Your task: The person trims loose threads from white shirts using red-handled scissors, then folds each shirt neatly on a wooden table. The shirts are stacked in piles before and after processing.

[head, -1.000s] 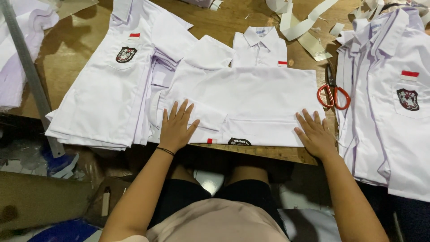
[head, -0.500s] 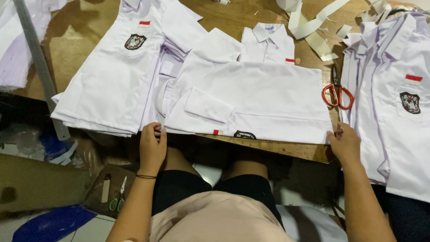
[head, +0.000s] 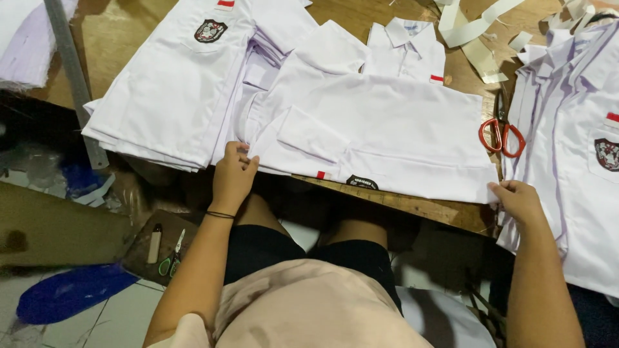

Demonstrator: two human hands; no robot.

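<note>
1. White cloth fills the head view: a folded white shirt (head: 387, 129) lies flat on the wooden bench (head: 412, 207), collar away from the person, its near hem at the bench edge.
2. Left hand (head: 232, 179) pinches the shirt's near left corner, fingers closed on the fabric.
3. Right hand (head: 516, 201) grips the near right corner, fingers curled onto the hem.
4. Orange-handled scissors (head: 501, 134) lie just beside the shirt, on its right.
5. Shirt stacks lie on both sides, left (head: 174, 96) and right (head: 574, 161).
</note>
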